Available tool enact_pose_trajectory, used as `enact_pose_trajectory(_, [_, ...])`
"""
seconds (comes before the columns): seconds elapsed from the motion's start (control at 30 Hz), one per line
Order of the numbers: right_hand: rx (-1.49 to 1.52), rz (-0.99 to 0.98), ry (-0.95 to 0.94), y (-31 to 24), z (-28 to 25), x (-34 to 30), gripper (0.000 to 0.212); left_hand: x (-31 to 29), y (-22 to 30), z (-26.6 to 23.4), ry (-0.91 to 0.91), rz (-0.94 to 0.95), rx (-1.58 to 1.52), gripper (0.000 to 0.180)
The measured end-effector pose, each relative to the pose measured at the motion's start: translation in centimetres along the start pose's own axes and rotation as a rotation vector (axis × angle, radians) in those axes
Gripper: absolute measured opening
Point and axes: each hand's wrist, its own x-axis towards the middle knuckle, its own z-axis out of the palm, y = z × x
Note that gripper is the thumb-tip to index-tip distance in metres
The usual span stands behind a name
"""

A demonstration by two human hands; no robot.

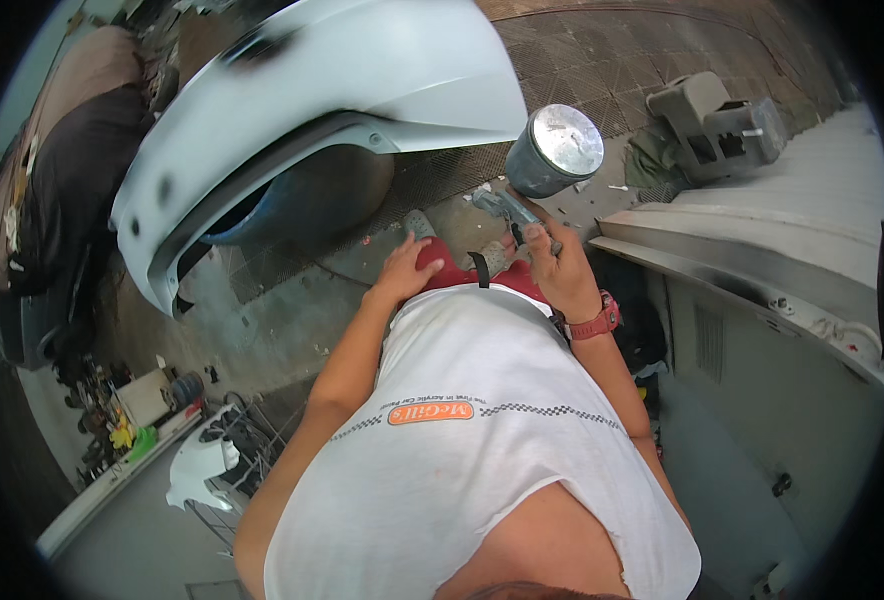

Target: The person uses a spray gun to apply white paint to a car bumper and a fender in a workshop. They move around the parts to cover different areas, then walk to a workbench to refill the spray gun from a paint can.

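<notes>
My right hand is wrapped around the grip of a metal spray gun, and a red watch sits on that wrist. A grey cylindrical cup with a shiny silver lid stands out just beyond the gun's body; it looks joined to the gun, though the joint is hidden. My left hand lies against the red trousers at my thigh, its fingers stretched out and holding nothing. Ahead and to the left is a large white car bumper with several dark smudged spots on its surface.
A dark rounded object shows beneath the bumper. On the right stand a metal-edged bench and a grey plastic part. Covered bulky items line the far left. A cluttered shelf sits at lower left, beside a wire rack.
</notes>
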Motion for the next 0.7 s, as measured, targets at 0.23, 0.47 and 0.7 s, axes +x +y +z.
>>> enact_pose_trajectory(0.23, [-0.098, -0.078, -0.046, -0.6, 0.9, 0.5, 0.052, 4.5, 3.8, -8.8, 0.466, 0.144, 0.079, 0.061])
enact_pose_trajectory(0.47, [-0.05, 0.019, -0.077, -0.8, 1.3, -0.2, 0.048, 8.3, 4.7, -14.2, 0.285, 0.019, 0.303, 0.053])
enact_pose_trajectory(0.7, [0.004, 0.052, -0.016, -0.1, 1.4, -1.3, 0.05, 8.8, 4.0, -14.8, 0.239, 0.103, 0.388, 0.054])
